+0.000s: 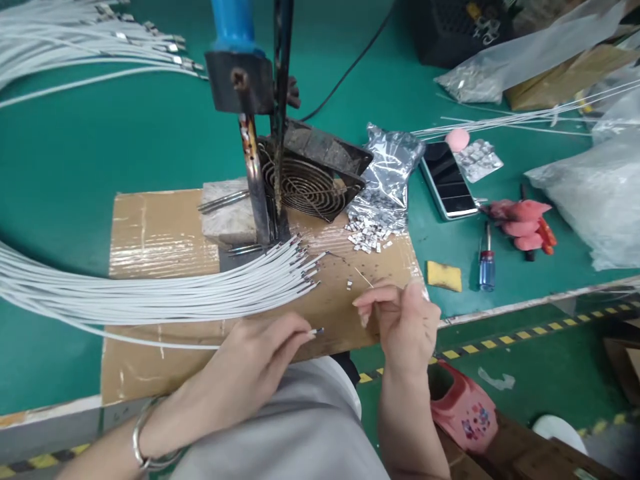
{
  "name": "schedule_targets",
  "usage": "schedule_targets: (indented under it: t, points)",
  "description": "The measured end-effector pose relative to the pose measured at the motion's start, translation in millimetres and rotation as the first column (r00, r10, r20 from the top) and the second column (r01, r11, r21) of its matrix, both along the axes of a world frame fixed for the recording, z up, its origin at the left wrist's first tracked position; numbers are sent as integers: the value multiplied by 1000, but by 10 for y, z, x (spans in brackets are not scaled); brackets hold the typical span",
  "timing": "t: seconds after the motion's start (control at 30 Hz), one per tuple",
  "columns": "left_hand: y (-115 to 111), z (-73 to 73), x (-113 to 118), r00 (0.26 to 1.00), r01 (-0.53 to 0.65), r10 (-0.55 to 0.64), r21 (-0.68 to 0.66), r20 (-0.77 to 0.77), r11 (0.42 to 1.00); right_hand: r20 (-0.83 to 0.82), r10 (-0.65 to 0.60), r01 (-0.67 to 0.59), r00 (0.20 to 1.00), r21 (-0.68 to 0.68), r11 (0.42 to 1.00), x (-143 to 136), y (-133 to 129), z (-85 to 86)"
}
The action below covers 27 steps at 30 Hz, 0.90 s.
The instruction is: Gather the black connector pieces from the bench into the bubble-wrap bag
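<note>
My left hand [250,363] pinches the end of a thin white cable [150,340]; its stripped tip pokes out past my fingers toward the right. A short gap away, my right hand [400,320] has its fingers curled; whether a small part sits between them I cannot tell. Both hands hover over the near edge of a taped cardboard sheet [160,233]. A bundle of white cables [150,293] fans across the cardboard with the stripped ends pointing right. Small metal terminals [370,233] lie spilled from a silver foil bag [393,167].
A blue-handled soldering iron on a stand [253,133] rises over a small fan [310,180]. To the right lie a phone [447,180], a screwdriver [487,260], a yellow sponge [444,275], pink-handled pliers [523,223] and plastic bags [595,193]. More cables [90,47] lie far left.
</note>
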<state>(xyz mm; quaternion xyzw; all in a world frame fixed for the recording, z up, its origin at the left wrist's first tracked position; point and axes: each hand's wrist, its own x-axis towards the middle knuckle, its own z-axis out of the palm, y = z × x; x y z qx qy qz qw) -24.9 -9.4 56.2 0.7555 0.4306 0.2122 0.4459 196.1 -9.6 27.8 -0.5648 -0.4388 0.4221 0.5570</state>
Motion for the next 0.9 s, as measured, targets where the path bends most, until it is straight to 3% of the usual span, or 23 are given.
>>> schedule_targets:
  t: [0.03, 0.1, 0.17, 0.23, 0.47, 0.9]
  points:
    - [32, 11, -19, 995, -60, 71, -163, 65, 985, 9, 21, -21, 1000, 5, 1000, -35, 0, 4]
    - [76, 31, -55, 953, -188, 263, -392, 148, 900, 28, 80, -80, 996, -8, 997, -111, -2, 27]
    - [87, 38, -73, 888, -290, 421, -486, 185, 824, 39, 145, -143, 989, -44, 989, -198, -3, 60]
    - [76, 29, -71, 845, -347, 497, -504, 197, 791, 29, 200, -198, 979, -67, 978, -292, 0, 86]
    - [36, -24, -59, 811, -376, 517, -434, 275, 819, -66, 333, -338, 941, -97, 936, -535, 26, 72]
    - [26, -16, -79, 795, -357, 526, -467, 302, 809, -127, 345, -357, 930, -88, 930, -566, -10, 102]
